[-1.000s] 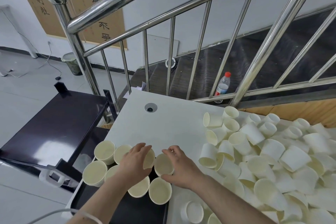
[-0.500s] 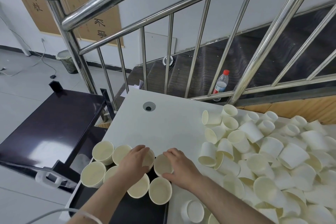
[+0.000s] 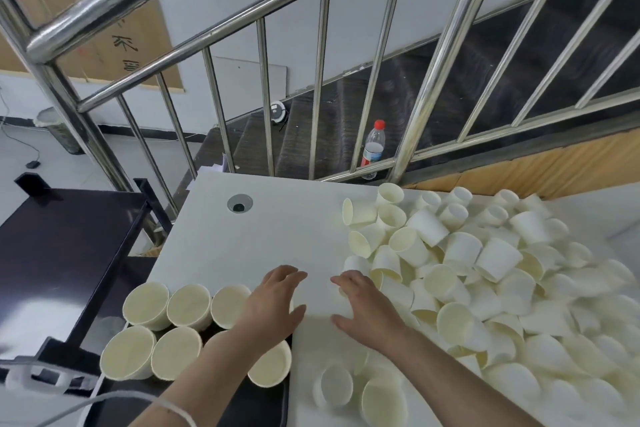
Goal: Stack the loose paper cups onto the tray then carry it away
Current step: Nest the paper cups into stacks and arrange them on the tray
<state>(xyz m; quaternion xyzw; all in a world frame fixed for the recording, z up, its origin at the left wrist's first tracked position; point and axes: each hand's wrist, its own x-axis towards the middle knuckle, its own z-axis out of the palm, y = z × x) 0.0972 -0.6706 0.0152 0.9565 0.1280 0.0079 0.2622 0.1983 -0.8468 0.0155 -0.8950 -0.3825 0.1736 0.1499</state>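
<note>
Both hands are seen empty over the white table. The left hand is held with fingers relaxed and slightly spread, nothing gripped; it lies just right of the upright cups on tray. The right hand is likewise loosely spread, fingertips at the near edge of the loose cup pile, which extends to its right. Whether the fingertips touch the nearest fallen cup cannot be told; that region is blurred.

The black tray is seen below the left forearm, mostly covered by cups in rows.

Risks judged:
- Tipped cups at the pile edge may be rolled away by a sweeping reach.
- Tray cups stand close together; a forearm passing over them could knock one over.
- Two stray cups near the right forearm could be pushed off the table edge.
</note>
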